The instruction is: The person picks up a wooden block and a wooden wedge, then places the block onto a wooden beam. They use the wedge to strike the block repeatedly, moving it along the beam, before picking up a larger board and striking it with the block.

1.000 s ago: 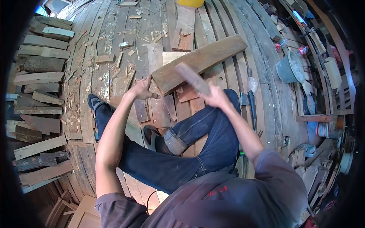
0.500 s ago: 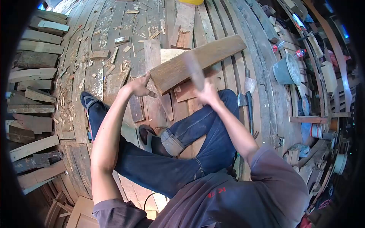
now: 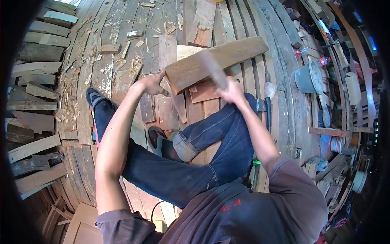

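A thick brown plank point(image 3: 215, 61) lies slantwise in front of me, propped on pale and reddish wood pieces. At its left end is my left hand point(image 3: 152, 84), thumb and fingers spread, fingertips right at the plank's corner. My right hand point(image 3: 232, 91) is closed around the lower end of a flat, greyish bar-like tool point(image 3: 213, 70). Motion smears this tool, and its upper part overlaps the plank's face in this view; I cannot tell its exact kind. The reddish board point(image 3: 203, 92) lies under the plank, near my right hand.
Wood chips point(image 3: 69, 97) litter the slatted floor at left, beside stacked offcuts point(image 3: 36, 79). A hatchet-like tool point(image 3: 268, 91) lies right of my knee. Farther right stands a grey bucket point(image 3: 308, 77) by cluttered shelving. A cabinet-like panel point(image 3: 83, 225) is at lower left.
The view has shifted slightly, so the plank and floor sit a little to the right. Both hands keep nearly the same places at the plank; the tool stays blurred in my right hand.
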Demonstrator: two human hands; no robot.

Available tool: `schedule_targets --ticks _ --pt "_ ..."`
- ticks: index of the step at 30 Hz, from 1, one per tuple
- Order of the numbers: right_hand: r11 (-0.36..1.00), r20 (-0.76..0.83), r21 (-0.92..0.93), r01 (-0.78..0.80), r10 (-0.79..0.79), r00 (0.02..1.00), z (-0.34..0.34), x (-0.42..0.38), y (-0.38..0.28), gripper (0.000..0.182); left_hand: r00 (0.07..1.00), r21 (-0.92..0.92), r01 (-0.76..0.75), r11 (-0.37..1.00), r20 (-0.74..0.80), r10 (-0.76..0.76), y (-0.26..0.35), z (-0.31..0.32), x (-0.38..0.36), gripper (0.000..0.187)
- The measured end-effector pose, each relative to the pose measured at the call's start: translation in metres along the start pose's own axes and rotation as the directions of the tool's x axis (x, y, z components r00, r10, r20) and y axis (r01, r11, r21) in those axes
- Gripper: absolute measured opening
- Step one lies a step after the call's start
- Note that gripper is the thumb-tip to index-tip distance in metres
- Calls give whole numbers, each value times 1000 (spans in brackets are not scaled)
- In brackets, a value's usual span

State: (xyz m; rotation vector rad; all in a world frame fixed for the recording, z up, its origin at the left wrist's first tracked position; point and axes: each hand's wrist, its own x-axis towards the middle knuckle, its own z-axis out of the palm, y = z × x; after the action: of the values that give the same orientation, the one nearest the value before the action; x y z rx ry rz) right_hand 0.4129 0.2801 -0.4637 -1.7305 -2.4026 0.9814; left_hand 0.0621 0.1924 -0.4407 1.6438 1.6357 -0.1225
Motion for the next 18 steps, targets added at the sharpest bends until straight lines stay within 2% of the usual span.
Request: schedule_targets --ticks 1,2,4,5,6,8,10,11,12,14,15,16,18 --pt "994 -223 67 -87 100 970 17 23 27 59 1000 6 3 1000 18 -3 6 -4 -5 129" --pt "981 -300 57 -184 193 934 19 30 26 56 999 26 18 1000 34 -19 8 -3 -7 129" --pt "999 -370 52 8 12 929 47 22 16 57 997 68 43 997 53 -47 10 -5 -9 130" --pt "992 -268 -89 87 -108 957 51 0 -5 59 996 53 51 997 77 -55 11 -6 -9 130" --pt "995 24 3 95 -95 995 39 -29 -36 69 996 42 54 998 74 -57 10 -4 -5 130" --pt "957 101 -66 283 -276 956 27 -38 -34 64 995 27 65 998 70 -66 4 -2 4 129" --pt "976 -125 2 218 -216 968 28 -3 12 59 995 26 56 998 81 -58 3 -5 1 130" --pt "999 -203 31 -16 22 979 20 7 13 58 995 20 50 999 86 -52 4 -6 -3 130" --pt "970 -182 107 -219 236 955 15 13 4 60 993 37 58 998 100 -61 6 -5 -5 131" --pt "999 -267 48 3 10 964 49 15 15 65 990 72 71 995 117 -79 11 -9 -9 132" --pt "1000 -117 6 29 -28 993 46 -8 -12 70 985 95 105 990 124 -116 18 -13 -13 132" --pt "989 45 16 149 -149 988 36 -30 -34 68 987 82 100 992 115 -109 17 -13 -12 132" --pt "965 111 -92 247 -236 965 24 -33 -31 63 991 58 87 995 100 -92 16 -13 -8 132"
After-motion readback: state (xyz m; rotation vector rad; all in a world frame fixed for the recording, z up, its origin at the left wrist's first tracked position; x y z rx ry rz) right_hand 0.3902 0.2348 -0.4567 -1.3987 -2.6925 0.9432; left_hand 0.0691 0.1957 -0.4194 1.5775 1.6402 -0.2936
